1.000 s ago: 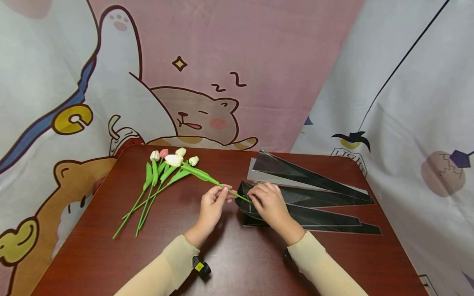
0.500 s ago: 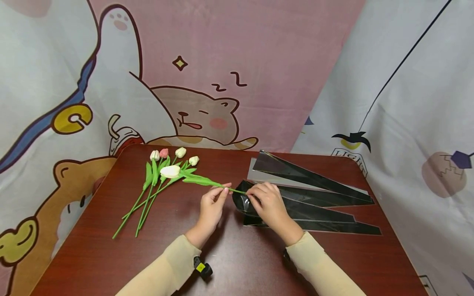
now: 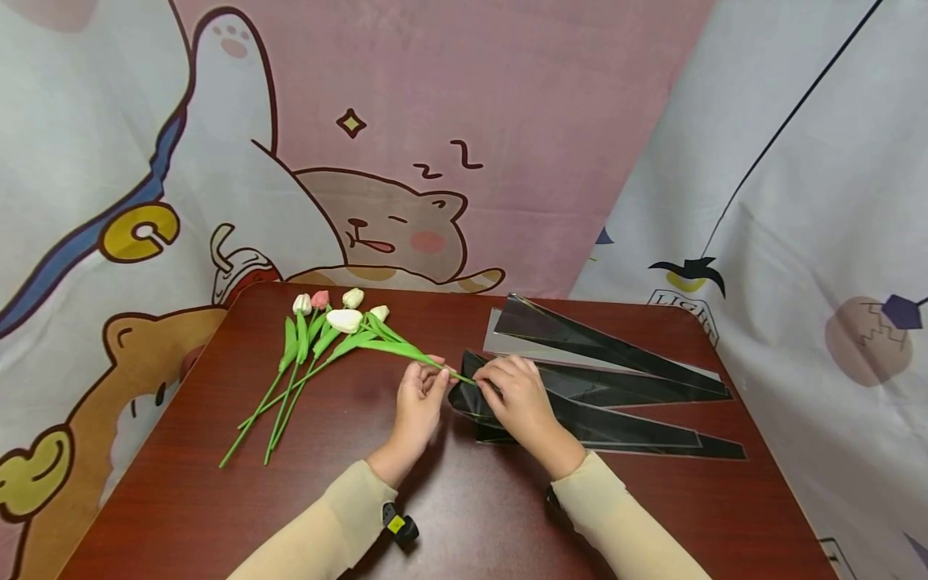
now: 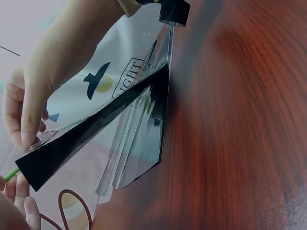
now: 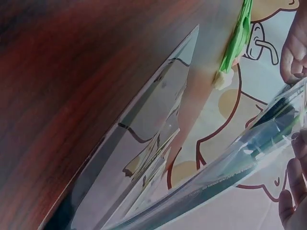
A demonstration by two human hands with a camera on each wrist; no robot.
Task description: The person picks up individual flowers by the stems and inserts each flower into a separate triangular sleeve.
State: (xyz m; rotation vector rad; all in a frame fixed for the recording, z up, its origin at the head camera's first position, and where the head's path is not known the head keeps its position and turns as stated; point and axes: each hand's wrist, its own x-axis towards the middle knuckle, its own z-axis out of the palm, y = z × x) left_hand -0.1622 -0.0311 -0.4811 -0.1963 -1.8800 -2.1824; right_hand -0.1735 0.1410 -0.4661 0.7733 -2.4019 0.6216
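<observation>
To do this step well, the person should, I think, be keeping the stem (image 3: 464, 377) in one line with the black sleeve (image 3: 616, 423), so that its end is not catching on the thin film at the mouth. The right side of this mouth should be staying lifted while the stem is going in slowly, and the leaves should be entering without folding.

The left hand (image 3: 420, 404) is pinching the stem between thumb and fingers, with almost no gap, just outside the mouth. The right hand (image 3: 518, 399) is also making a narrow grip: it is pinching the film at the mouth edge. I cannot tell if it is touching the stem too.

The white tulip (image 3: 344, 321) is pointing its head to the far left, in front of the other tulips (image 3: 320, 300) in the head view. The black sleeve is lying to the right on the counter (image 3: 464, 515), its narrow end pointing right, among the other sleeves (image 3: 576, 332).
</observation>
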